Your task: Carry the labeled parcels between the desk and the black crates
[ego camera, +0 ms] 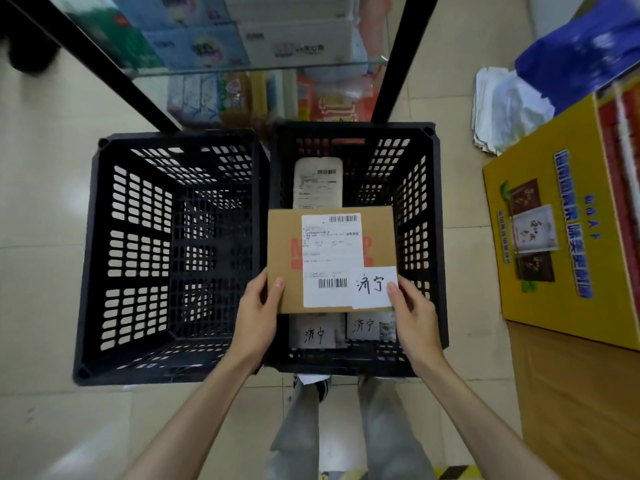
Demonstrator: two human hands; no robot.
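Tiled floor, two black crates (173, 254); left hand (258, 313) and right hand (414, 315) each grip closed on cardboard parcel (287, 251) tagged 济宁 over right crate (420, 216).

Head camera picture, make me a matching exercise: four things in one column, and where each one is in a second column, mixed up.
Things:
1. brown parcel
2. left crate
3. white parcel
4. yellow box

Places:
A. on the floor, right of both crates
B. lying at the far end inside the right crate
C. held by the left hand and the right hand over the right crate
D. beside the right crate, no parcels inside

Pairs: 1-C, 2-D, 3-B, 4-A
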